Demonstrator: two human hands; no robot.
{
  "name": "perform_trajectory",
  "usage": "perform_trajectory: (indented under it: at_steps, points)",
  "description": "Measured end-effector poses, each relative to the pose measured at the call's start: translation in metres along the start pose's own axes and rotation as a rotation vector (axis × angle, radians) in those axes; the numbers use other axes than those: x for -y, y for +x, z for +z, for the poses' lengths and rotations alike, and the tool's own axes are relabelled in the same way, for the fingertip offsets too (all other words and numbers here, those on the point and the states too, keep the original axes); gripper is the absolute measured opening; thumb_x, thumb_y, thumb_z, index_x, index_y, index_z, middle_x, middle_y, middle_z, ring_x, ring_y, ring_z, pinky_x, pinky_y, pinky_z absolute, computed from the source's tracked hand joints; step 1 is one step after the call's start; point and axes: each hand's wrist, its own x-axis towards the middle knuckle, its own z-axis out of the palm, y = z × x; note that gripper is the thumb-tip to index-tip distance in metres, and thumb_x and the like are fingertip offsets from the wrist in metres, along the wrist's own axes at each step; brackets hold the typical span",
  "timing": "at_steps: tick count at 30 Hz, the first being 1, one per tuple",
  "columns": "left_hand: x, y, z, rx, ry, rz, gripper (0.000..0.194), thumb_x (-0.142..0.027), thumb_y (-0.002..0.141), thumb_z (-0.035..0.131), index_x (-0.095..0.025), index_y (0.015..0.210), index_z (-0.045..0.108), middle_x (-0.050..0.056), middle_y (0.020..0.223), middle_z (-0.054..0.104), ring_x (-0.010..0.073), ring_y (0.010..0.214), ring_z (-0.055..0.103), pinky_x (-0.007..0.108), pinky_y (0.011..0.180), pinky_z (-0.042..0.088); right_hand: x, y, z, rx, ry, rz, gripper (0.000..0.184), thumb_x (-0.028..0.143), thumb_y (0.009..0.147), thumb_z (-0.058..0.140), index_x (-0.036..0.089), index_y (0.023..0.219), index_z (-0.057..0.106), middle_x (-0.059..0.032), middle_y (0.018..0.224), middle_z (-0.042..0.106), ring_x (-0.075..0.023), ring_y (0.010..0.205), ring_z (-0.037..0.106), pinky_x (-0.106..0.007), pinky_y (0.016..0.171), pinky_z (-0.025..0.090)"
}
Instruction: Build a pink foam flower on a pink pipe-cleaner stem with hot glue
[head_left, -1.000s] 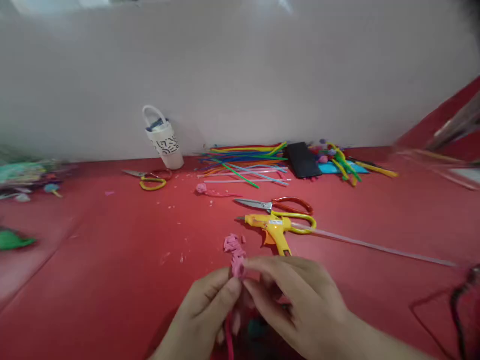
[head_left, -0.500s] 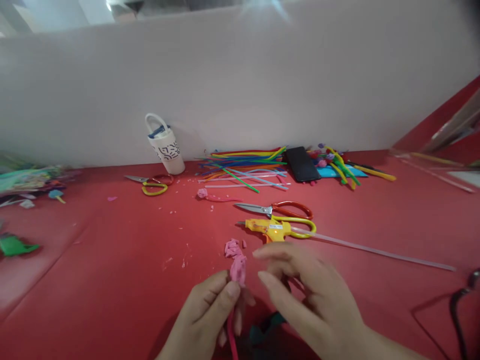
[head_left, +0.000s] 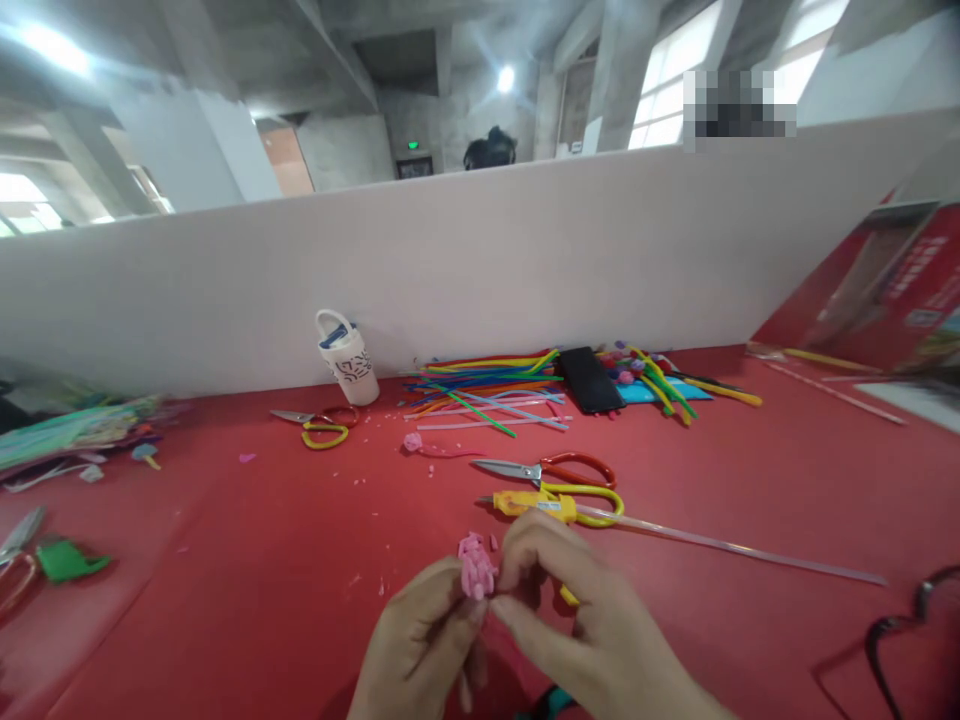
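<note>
In the head view, my left hand [head_left: 424, 635] pinches a small pink flower [head_left: 478, 577] of layered petals near the bottom centre. Part of its stem shows below my fingers. My right hand [head_left: 574, 605] reaches in from the right, thumb and forefinger closed at the flower's edge. Just beyond the flower lie loose pink pieces [head_left: 471, 545] on the red table [head_left: 285, 560]. A yellow hot glue gun [head_left: 525, 503] with a long clear glue stick [head_left: 735, 545] is partly hidden behind my right hand. Beside it rest scissors [head_left: 577, 465] with red and yellow handles.
Further back are a finished-looking pink flower [head_left: 413, 442], coloured sticks [head_left: 487, 385], a black phone [head_left: 591, 380], a white cup [head_left: 351, 372] and other scissors [head_left: 324, 434]. A white partition [head_left: 450, 270] stands behind. Glasses [head_left: 877, 640] lie at the right.
My right hand has moved left, and its thumb and forefinger have closed at the flower. My left hand still holds it. The view has tilted up, showing the room beyond the partition.
</note>
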Motion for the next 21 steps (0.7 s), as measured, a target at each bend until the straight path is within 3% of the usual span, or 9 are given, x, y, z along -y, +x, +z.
perform_trajectory:
  at_steps: [2,5,7,11,15,18,21]
  points:
    - [0.000,0.001,0.002,-0.024,0.013,0.096,0.023,-0.037,0.081,0.056,-0.021,0.078,0.072,-0.001,0.060,0.053,0.0088,0.047,0.051,0.018,0.046,0.042,0.001,0.000,0.001,-0.055,-0.017,-0.020,0.017,0.004,0.070,0.052,0.020,0.068,0.048,0.0021,0.071,0.051,-0.0119,0.066,0.049,-0.022,0.060,0.040]
    - [0.002,0.004,0.008,-0.173,0.015,0.221,0.016,-0.032,0.078,0.060,-0.024,0.081,0.073,0.004,0.083,0.060,0.0153,0.073,0.059,0.022,0.067,0.048,0.000,0.000,0.004,-0.106,0.005,0.047,0.013,0.006,0.071,0.050,0.019,0.070,0.050,0.0005,0.074,0.054,-0.0133,0.068,0.052,-0.023,0.063,0.042]
    - [0.005,0.006,0.013,-0.242,-0.023,0.235,0.015,-0.032,0.077,0.061,-0.025,0.080,0.074,0.005,0.098,0.057,0.0176,0.085,0.059,0.023,0.074,0.048,-0.002,-0.001,0.005,-0.047,0.053,0.153,0.013,0.008,0.074,0.048,0.019,0.075,0.055,0.0001,0.074,0.057,-0.0129,0.065,0.053,-0.023,0.060,0.042]
    - [0.012,0.006,0.018,-0.148,-0.140,0.177,0.019,-0.037,0.078,0.060,-0.026,0.081,0.076,0.005,0.096,0.055,0.0182,0.087,0.059,0.024,0.076,0.048,-0.008,-0.006,0.005,0.175,0.171,0.255,0.016,0.017,0.081,0.048,0.019,0.078,0.063,0.0003,0.072,0.064,-0.0131,0.064,0.056,-0.021,0.059,0.042]
    - [0.018,0.002,0.015,-0.117,-0.222,0.048,0.018,-0.034,0.073,0.066,-0.025,0.086,0.074,0.006,0.094,0.060,0.0189,0.088,0.058,0.024,0.074,0.048,-0.014,-0.018,0.006,0.095,-0.129,0.075,0.026,0.018,0.084,0.047,0.017,0.061,0.059,0.0016,0.054,0.058,-0.0102,0.049,0.051,-0.019,0.049,0.037]
    - [0.017,-0.003,0.012,-0.130,-0.373,-0.105,0.034,-0.031,0.065,0.073,-0.026,0.098,0.069,0.007,0.102,0.063,0.0174,0.081,0.059,0.025,0.069,0.048,-0.017,-0.028,0.010,0.006,-0.324,-0.090,0.027,0.018,0.087,0.043,0.018,0.064,0.057,0.0004,0.052,0.059,-0.0109,0.046,0.052,-0.020,0.048,0.036]
    - [0.012,-0.006,0.012,-0.143,-0.376,-0.139,0.043,-0.030,0.060,0.077,-0.025,0.101,0.068,0.006,0.106,0.062,0.0159,0.076,0.057,0.024,0.069,0.046,-0.019,-0.034,0.014,-0.010,-0.344,-0.145,0.027,0.018,0.087,0.040,0.019,0.066,0.057,-0.0011,0.051,0.060,-0.0120,0.044,0.052,-0.022,0.046,0.035]
